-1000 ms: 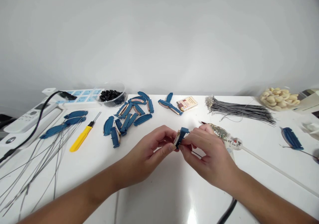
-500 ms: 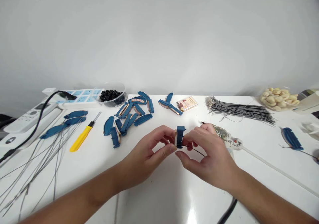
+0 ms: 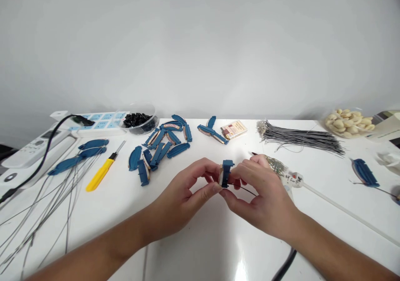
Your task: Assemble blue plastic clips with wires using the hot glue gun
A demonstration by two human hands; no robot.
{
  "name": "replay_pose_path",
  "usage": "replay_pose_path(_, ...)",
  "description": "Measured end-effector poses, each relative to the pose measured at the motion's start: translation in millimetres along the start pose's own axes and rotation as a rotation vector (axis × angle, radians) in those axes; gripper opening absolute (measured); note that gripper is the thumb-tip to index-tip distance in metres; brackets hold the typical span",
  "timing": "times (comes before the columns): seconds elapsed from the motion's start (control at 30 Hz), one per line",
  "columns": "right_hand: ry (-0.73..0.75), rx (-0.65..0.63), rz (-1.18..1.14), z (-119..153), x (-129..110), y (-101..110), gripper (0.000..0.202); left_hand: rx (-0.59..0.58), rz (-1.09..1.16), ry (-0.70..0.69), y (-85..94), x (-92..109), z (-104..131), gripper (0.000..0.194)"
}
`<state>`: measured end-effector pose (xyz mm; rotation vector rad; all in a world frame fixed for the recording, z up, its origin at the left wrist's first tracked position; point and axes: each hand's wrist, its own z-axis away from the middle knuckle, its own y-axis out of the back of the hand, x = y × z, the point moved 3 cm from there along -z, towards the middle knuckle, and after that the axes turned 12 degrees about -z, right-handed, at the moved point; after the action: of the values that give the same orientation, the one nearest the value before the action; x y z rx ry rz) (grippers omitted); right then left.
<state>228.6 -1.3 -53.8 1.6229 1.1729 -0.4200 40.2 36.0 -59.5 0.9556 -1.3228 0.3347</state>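
Observation:
Between both hands a blue curved plastic part [image 3: 226, 173] is held on end, its pale inner face toward the left. My left hand [image 3: 192, 191] pinches it from the left with thumb and fingers. From the other side, my right hand [image 3: 261, 189] closes its fingertips on the same part. A thin dark wire [image 3: 245, 188] runs from the part's lower end under my right palm; which fingers press on it is partly hidden. Behind my right hand lies a hot glue gun [image 3: 295, 180] with a white glue stick [image 3: 340, 214] at its rear.
Several matching blue parts [image 3: 178, 149] lie in a loose pile behind my left hand. A yellow-handled screwdriver [image 3: 101, 174], a tub of black pieces [image 3: 140, 122] and a power strip [image 3: 103, 121] are left. Right are a wire bundle [image 3: 303, 137] and a tub of cream-coloured pieces [image 3: 348, 122].
Both hands keep their hold on the blue part, which sits very slightly lower and turned a little. The surrounding things shift slightly left in view.

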Motion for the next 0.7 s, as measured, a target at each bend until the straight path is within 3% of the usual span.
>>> replay_pose_path(0.17,-0.012,0.019,-0.009,1,0,-1,0.017,-0.002,-0.014,-0.022,-0.3,3,1,0.014)
replay_pose_path(0.3,-0.042,0.024,0.001,2,2,1,0.014,0.006,0.054,0.039,-1.2,-2,0,0.016)
replay_pose_path(0.43,-0.088,0.128,0.015,-3,7,19,0.008,0.043,0.243,0.184,-0.6,-20,-2,0.020)
replay_pose_path(0.5,-0.119,0.228,-0.001,-6,10,36,0.015,0.072,0.378,0.237,1.0,-28,-4,0.021)
replay_pose_path(0.6,-0.306,0.346,-0.017,0,23,65,0.031,0.089,0.523,0.250,4.2,-34,-7,0.020)
replay_pose_path(0.7,-0.551,0.226,0.027,25,39,83,0.049,0.091,0.591,0.227,6.0,-34,-8,0.017)
